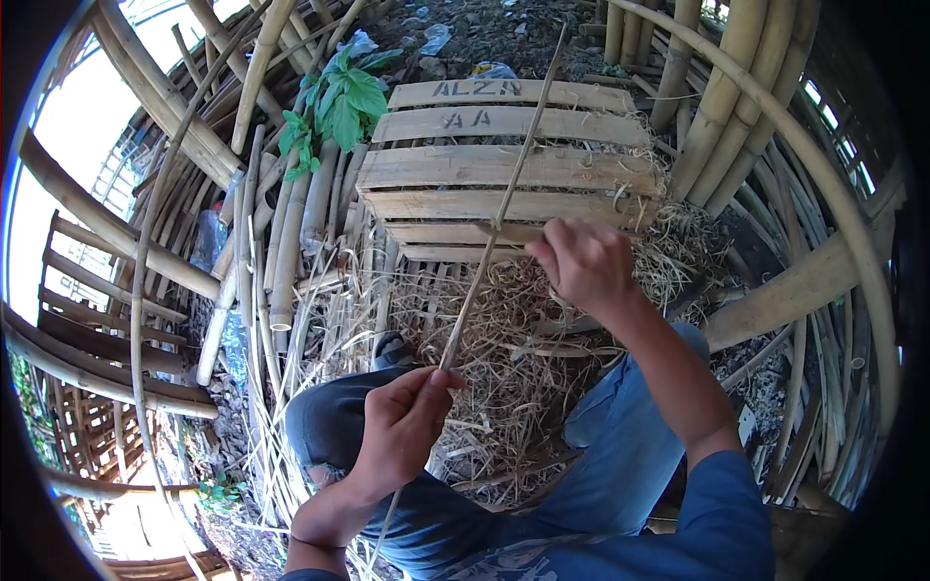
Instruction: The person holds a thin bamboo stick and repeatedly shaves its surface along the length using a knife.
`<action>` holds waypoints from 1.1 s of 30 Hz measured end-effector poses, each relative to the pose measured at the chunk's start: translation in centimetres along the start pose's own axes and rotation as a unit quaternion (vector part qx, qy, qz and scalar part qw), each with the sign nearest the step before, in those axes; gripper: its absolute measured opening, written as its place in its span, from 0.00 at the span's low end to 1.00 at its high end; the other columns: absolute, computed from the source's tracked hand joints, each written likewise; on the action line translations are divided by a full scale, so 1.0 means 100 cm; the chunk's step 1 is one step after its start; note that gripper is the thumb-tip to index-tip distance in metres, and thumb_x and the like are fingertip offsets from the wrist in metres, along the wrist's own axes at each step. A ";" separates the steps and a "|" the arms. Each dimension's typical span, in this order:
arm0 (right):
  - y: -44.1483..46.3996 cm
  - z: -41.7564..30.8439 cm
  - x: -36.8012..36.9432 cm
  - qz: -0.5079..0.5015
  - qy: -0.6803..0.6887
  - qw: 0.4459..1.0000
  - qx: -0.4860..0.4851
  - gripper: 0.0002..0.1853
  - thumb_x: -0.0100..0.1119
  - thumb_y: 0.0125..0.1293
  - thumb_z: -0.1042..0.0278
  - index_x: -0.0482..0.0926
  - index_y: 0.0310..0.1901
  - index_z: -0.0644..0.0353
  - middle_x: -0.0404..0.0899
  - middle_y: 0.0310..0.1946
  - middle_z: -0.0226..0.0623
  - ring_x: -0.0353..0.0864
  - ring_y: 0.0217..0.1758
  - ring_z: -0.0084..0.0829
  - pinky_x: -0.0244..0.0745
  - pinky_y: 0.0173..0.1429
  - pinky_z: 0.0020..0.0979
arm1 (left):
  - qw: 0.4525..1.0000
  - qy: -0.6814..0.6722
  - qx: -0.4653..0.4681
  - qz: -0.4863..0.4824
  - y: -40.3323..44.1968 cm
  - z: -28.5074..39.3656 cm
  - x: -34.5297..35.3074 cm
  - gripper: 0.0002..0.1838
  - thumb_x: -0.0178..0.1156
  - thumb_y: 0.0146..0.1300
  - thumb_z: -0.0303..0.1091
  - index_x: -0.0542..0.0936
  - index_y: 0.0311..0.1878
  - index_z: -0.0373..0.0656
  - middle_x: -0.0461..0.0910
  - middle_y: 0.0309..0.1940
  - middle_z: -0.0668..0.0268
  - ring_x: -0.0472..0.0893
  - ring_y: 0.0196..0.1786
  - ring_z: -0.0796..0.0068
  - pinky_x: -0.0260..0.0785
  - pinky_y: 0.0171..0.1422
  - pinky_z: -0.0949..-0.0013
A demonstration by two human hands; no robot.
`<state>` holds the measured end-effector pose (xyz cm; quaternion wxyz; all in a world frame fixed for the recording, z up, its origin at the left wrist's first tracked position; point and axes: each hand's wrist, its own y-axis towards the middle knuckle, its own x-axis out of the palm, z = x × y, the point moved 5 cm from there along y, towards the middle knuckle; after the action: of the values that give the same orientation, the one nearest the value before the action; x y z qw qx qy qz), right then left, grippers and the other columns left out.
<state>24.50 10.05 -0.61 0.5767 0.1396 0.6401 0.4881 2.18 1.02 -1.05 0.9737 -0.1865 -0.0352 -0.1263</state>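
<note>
A long, thin bamboo strip [480, 274] runs at a slant from below my left wrist up past the wooden crate. My left hand [402, 421] is closed around its lower part, thumb pressed on top. In my right hand [586, 266], closed in a fist, is a knife whose short brownish blade [511, 232] lies across the strip near mid-length; the handle is mostly hidden by the fingers. Beyond both hands, the slatted wooden crate [460, 203] with stencilled letters has curled shavings on it.
Pale shavings [504, 397] cover the ground between my bent legs. Bamboo poles [291, 242] lie at the left, beside a leafy green plant [344, 102]. Upright bamboo poles [741, 92] and a curved pole [823, 165] stand at the right.
</note>
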 end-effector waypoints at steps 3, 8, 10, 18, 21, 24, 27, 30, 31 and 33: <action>-0.006 0.045 0.015 -0.107 -0.007 0.984 0.145 0.20 0.43 0.71 0.52 0.71 0.27 0.57 0.69 0.10 0.32 0.70 0.08 0.27 0.63 0.10 0.29 | 0.999 0.026 -0.025 -0.021 -0.006 0.000 0.001 0.13 0.47 0.72 0.33 0.77 0.43 0.33 0.63 0.17 0.80 0.56 0.18 0.92 0.46 0.20 0.81; -0.011 0.067 0.002 -0.069 -0.120 0.973 0.186 0.20 0.40 0.72 0.52 0.72 0.29 0.57 0.73 0.12 0.35 0.74 0.10 0.33 0.66 0.11 0.33 | 0.999 0.029 -0.030 -0.027 -0.007 -0.005 0.000 0.13 0.48 0.71 0.34 0.78 0.41 0.33 0.65 0.17 0.75 0.57 0.15 0.91 0.45 0.18 0.82; -0.014 0.081 0.001 -0.087 -0.114 0.963 0.230 0.20 0.39 0.72 0.53 0.73 0.30 0.57 0.74 0.13 0.37 0.75 0.13 0.36 0.68 0.15 0.36 | 0.998 0.029 -0.034 -0.033 -0.010 -0.007 0.000 0.14 0.49 0.71 0.34 0.78 0.41 0.33 0.65 0.17 0.75 0.57 0.15 0.91 0.45 0.18 0.82; -0.047 0.146 -0.020 -0.073 -0.190 0.865 0.458 0.26 0.31 0.73 0.48 0.75 0.32 0.58 0.78 0.18 0.44 0.78 0.20 0.46 0.71 0.22 0.42 | 0.998 0.033 -0.035 -0.040 -0.019 -0.011 -0.005 0.14 0.49 0.71 0.35 0.79 0.41 0.33 0.66 0.17 0.76 0.59 0.17 0.91 0.47 0.19 0.83; -0.038 0.109 -0.036 0.006 -0.113 0.910 0.399 0.23 0.35 0.73 0.50 0.75 0.32 0.58 0.77 0.16 0.43 0.78 0.19 0.47 0.70 0.22 0.41 | 0.999 0.038 -0.026 -0.015 -0.012 -0.017 -0.015 0.14 0.49 0.71 0.35 0.79 0.41 0.34 0.66 0.17 0.76 0.60 0.17 0.91 0.48 0.20 0.83; -0.025 0.040 -0.034 -0.064 0.065 0.946 0.312 0.20 0.40 0.72 0.54 0.75 0.29 0.57 0.71 0.09 0.35 0.73 0.11 0.35 0.65 0.15 0.35 | 0.997 0.079 -0.002 0.002 -0.008 -0.017 -0.012 0.13 0.50 0.70 0.35 0.80 0.42 0.35 0.67 0.17 0.76 0.61 0.18 0.92 0.49 0.21 0.83; -0.016 -0.034 -0.030 -0.124 0.145 0.970 0.151 0.18 0.45 0.70 0.55 0.71 0.25 0.57 0.68 0.10 0.32 0.70 0.09 0.29 0.64 0.15 0.32 | 0.996 0.081 0.020 0.006 -0.006 -0.017 -0.008 0.12 0.52 0.69 0.34 0.80 0.44 0.35 0.69 0.19 0.76 0.62 0.19 0.92 0.51 0.21 0.83; -0.014 -0.066 -0.031 -0.147 0.158 0.971 0.101 0.17 0.50 0.68 0.57 0.70 0.24 0.58 0.69 0.12 0.33 0.73 0.12 0.32 0.67 0.18 0.34 | 0.996 0.088 0.025 0.014 -0.004 -0.015 -0.005 0.12 0.53 0.69 0.33 0.80 0.46 0.35 0.71 0.20 0.76 0.63 0.20 0.92 0.52 0.22 0.84; -0.014 -0.071 -0.031 -0.144 0.152 0.975 0.079 0.17 0.52 0.67 0.57 0.69 0.24 0.58 0.69 0.12 0.33 0.73 0.13 0.32 0.68 0.19 0.34 | 0.995 0.089 0.029 0.021 -0.004 -0.013 -0.005 0.12 0.53 0.69 0.33 0.80 0.46 0.34 0.71 0.20 0.76 0.63 0.20 0.92 0.52 0.22 0.84; -0.016 -0.062 -0.026 -0.131 0.156 0.975 0.085 0.16 0.53 0.66 0.57 0.69 0.25 0.58 0.69 0.13 0.33 0.74 0.14 0.33 0.68 0.19 0.34 | 0.991 0.115 0.062 0.024 -0.003 -0.016 -0.006 0.12 0.53 0.69 0.32 0.80 0.47 0.34 0.71 0.21 0.76 0.63 0.21 0.92 0.53 0.23 0.84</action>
<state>20.43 4.49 -1.19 0.5146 0.0250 0.7739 0.3683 1.57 0.25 -2.48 0.9837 -0.1109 0.0736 -0.1213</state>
